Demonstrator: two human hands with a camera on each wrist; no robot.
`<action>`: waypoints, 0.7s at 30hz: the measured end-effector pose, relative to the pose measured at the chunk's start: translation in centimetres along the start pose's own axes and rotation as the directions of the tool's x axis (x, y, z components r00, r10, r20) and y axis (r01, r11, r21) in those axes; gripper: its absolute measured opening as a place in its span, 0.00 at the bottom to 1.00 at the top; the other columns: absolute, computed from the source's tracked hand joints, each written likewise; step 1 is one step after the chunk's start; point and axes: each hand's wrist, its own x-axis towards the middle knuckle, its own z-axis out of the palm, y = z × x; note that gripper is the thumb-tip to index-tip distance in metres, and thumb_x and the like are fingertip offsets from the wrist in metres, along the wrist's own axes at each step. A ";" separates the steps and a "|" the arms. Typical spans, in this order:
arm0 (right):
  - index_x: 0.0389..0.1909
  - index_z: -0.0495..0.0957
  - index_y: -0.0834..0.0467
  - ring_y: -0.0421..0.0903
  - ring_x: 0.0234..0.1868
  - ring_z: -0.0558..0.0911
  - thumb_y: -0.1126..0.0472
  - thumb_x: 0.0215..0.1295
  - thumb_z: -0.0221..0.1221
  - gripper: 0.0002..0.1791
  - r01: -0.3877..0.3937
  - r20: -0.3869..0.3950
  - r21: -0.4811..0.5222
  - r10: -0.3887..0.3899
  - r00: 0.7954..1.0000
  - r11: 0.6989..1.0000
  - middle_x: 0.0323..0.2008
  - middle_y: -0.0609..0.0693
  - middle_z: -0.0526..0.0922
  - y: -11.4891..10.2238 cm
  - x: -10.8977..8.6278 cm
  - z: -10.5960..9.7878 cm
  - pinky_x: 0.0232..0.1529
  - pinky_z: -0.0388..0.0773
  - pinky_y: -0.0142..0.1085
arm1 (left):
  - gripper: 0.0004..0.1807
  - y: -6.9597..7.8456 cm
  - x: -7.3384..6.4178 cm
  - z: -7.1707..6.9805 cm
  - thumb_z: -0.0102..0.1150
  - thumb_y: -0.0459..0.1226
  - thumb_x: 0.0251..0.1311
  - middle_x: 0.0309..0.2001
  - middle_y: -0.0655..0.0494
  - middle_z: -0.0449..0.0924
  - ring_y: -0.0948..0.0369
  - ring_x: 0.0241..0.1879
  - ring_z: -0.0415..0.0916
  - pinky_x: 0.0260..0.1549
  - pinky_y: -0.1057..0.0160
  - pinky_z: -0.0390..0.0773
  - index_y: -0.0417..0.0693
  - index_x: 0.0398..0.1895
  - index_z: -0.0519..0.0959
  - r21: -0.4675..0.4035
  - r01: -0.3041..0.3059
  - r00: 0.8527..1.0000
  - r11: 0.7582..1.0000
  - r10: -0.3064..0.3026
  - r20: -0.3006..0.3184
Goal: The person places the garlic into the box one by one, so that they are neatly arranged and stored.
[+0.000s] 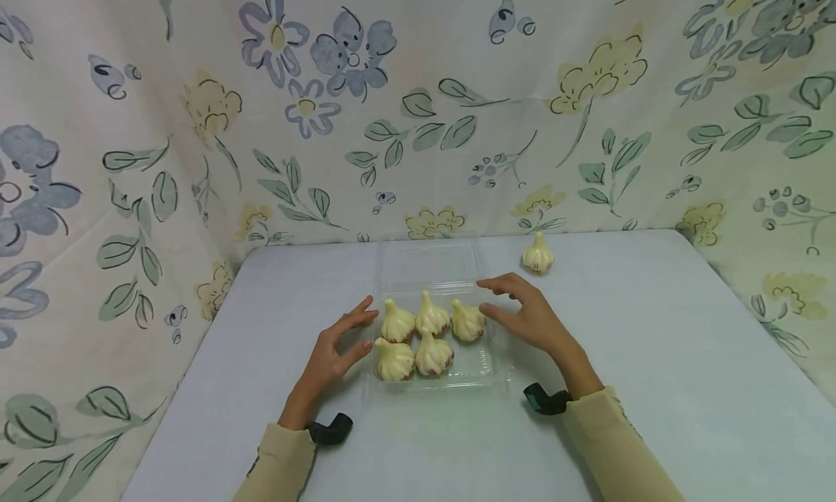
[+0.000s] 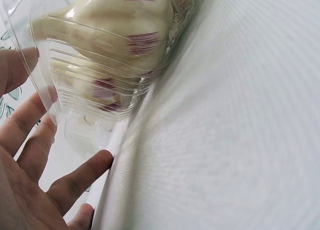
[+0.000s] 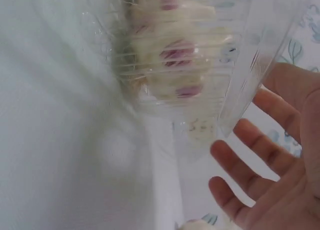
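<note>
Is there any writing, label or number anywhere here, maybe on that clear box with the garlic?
None can be read.
Clear box: no label or print shows in any view.
Garlic bulbs: only purple streaks, no text.
Cloth backdrop: flowers and leaves, no words.

clear plastic clamshell container (image 1: 486,371): we see it lying open on the tabletop, lid flat behind the tray | garlic bulbs (image 1: 424,335): we count five in the tray, cream with purple streaks, tips up, three behind, two in front | loose garlic bulb (image 1: 538,254): upright, well apart, far right of lid
</note>
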 end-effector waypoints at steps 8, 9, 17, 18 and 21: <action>0.59 0.81 0.56 0.59 0.54 0.83 0.59 0.68 0.66 0.20 -0.130 -0.165 0.015 0.131 0.978 0.991 0.57 0.56 0.83 1.7 -0.1 -0.7 0.52 0.78 0.53 | 0.27 -0.2 0.0 0.1 0.63 0.30 0.65 0.78 0.47 0.63 0.48 0.75 0.65 0.72 0.27 0.49 0.49 0.68 0.76 0.010 -0.006 1.000 1.000 0.006 0.001; 0.59 0.81 0.56 0.58 0.53 0.83 0.59 0.68 0.66 0.19 -0.152 -0.175 0.018 0.153 0.973 0.988 0.57 0.56 0.83 2.0 -0.1 -0.8 0.51 0.78 0.52 | 0.27 -0.2 0.0 0.0 0.63 0.30 0.65 0.78 0.47 0.63 0.48 0.75 0.65 0.72 0.28 0.50 0.49 0.68 0.76 0.011 -0.004 1.000 1.000 0.004 0.001; 0.58 0.80 0.59 0.58 0.54 0.83 0.53 0.69 0.65 0.21 -0.351 -0.201 0.046 0.353 0.914 0.935 0.56 0.62 0.83 4.2 -0.7 -1.4 0.54 0.77 0.48 | 0.27 -0.2 0.0 -0.1 0.63 0.31 0.65 0.77 0.47 0.64 0.53 0.75 0.65 0.73 0.39 0.58 0.49 0.68 0.76 0.034 -0.003 1.000 0.999 0.003 0.001; 0.58 0.80 0.59 0.59 0.54 0.82 0.52 0.69 0.65 0.21 -0.372 -0.200 0.053 0.375 0.905 0.927 0.56 0.62 0.83 4.4 -0.8 -1.5 0.54 0.77 0.48 | 0.27 -0.2 0.0 0.0 0.63 0.31 0.65 0.77 0.48 0.64 0.53 0.75 0.65 0.74 0.44 0.59 0.50 0.68 0.76 0.037 0.001 1.000 0.999 -0.001 0.001; 0.59 0.79 0.60 0.60 0.55 0.81 0.50 0.70 0.64 0.23 -0.417 -0.200 0.076 0.423 0.883 0.906 0.57 0.62 0.82 4.8 -1.1 -1.7 0.52 0.77 0.45 | 0.27 -0.3 0.0 0.0 0.63 0.31 0.65 0.78 0.50 0.63 0.53 0.76 0.64 0.74 0.58 0.60 0.51 0.68 0.76 0.042 0.005 1.000 0.999 -0.005 0.001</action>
